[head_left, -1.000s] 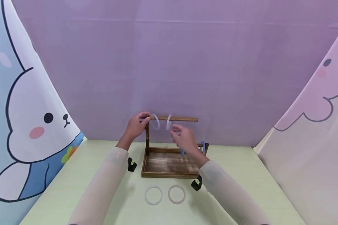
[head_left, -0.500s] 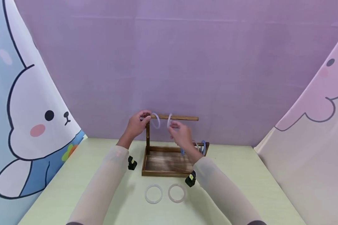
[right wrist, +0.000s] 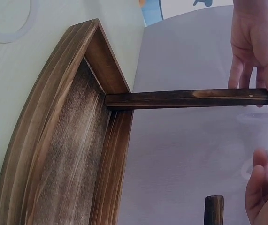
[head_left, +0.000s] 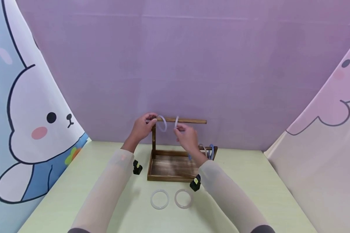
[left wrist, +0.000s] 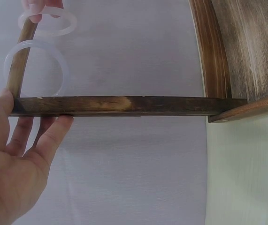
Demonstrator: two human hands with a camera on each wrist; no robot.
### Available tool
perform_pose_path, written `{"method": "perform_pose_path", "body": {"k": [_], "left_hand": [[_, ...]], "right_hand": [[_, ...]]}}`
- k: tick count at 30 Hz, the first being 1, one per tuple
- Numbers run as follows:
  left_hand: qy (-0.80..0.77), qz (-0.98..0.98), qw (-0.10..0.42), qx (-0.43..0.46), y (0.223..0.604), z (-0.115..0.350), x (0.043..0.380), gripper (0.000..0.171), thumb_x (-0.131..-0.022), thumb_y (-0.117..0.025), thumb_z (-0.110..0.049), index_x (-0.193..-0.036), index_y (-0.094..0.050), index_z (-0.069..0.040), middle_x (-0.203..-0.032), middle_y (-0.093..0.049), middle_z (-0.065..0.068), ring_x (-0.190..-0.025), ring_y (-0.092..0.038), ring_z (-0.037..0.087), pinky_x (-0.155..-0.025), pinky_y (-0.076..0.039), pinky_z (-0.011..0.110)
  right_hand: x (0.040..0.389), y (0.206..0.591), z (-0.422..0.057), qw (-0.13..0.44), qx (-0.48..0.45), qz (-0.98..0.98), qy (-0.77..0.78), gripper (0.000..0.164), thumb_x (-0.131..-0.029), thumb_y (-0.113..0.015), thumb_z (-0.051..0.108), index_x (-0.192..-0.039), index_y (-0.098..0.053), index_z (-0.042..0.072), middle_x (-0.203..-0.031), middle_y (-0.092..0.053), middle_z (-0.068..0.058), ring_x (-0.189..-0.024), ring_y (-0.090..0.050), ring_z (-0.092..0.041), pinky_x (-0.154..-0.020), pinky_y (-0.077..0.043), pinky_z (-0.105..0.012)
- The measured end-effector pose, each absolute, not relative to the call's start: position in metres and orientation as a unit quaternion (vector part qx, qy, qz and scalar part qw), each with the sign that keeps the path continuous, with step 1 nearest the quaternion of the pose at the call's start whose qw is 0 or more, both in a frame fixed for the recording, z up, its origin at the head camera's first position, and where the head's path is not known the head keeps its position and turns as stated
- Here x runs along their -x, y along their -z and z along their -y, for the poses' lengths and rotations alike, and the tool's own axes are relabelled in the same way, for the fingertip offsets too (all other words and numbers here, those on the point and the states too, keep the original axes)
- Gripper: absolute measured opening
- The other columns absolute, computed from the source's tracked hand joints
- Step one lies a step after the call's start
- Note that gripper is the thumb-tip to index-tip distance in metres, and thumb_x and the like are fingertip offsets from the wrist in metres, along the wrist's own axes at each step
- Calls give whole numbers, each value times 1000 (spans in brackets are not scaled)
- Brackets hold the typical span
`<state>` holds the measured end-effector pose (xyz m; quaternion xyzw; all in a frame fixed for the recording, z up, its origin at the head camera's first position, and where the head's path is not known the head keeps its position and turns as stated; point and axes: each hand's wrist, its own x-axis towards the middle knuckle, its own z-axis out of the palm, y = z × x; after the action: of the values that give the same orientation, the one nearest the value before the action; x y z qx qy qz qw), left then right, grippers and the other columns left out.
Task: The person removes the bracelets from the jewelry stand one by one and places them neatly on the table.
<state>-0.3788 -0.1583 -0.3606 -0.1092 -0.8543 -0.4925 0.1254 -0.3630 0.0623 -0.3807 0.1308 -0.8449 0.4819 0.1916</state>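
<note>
My left hand (head_left: 141, 127) holds the top corner of a dark wooden jewelry stand (head_left: 166, 178), its thumb and fingers about the upright post (left wrist: 124, 106). My right hand (head_left: 187, 137) pinches a whitish translucent bangle (head_left: 176, 121) that hangs round the upper bar (head_left: 193, 121). Another pale bangle (head_left: 164, 125) hangs on the same bar, nearer the post and close to the left hand. In the left wrist view both bangles encircle the bar, and the right fingertips (left wrist: 34, 6) touch the farther one. The right wrist view shows this hand only partly.
Blue bangles (head_left: 212, 152) and a pale bangle (head_left: 204, 149) hang on the lower bar at right, partly behind the right forearm. Two pale bangles (head_left: 159, 208) (head_left: 183, 207) lie flat on the table before the stand. A purple cloth (head_left: 221, 64) hangs behind.
My right hand has moved slightly up and left to the bangle on the upper bar, and its fingers have closed on it. The left hand keeps its place on the stand.
</note>
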Motion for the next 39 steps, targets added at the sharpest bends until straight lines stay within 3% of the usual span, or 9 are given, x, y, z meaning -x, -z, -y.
{"method": "perform_pose_path", "body": {"k": [21,39], "left_hand": [[493,854,127,110,363,157,378,32,-106,-55,-32,-133,-62,-17,-129,-62,14,-110,-66,31,-82,-61,43],[494,853,127,110,363,158,379,31,-106,-55,-32,-132,-62,-17,-130,-62,14,-111,-66,32,-83,-62,44]], "right_hand": [[360,378,-64,209,-124,845,-476,23,-96,-72,23,-116,-77,11,-103,-79,-7,-54,-64,-10,-45,-47,-24],[357,373,-67,209,-116,842,-483,19,-96,-72,24,-113,-78,16,-102,-79,-4,-55,-66,-10,-48,-53,-25]]}}
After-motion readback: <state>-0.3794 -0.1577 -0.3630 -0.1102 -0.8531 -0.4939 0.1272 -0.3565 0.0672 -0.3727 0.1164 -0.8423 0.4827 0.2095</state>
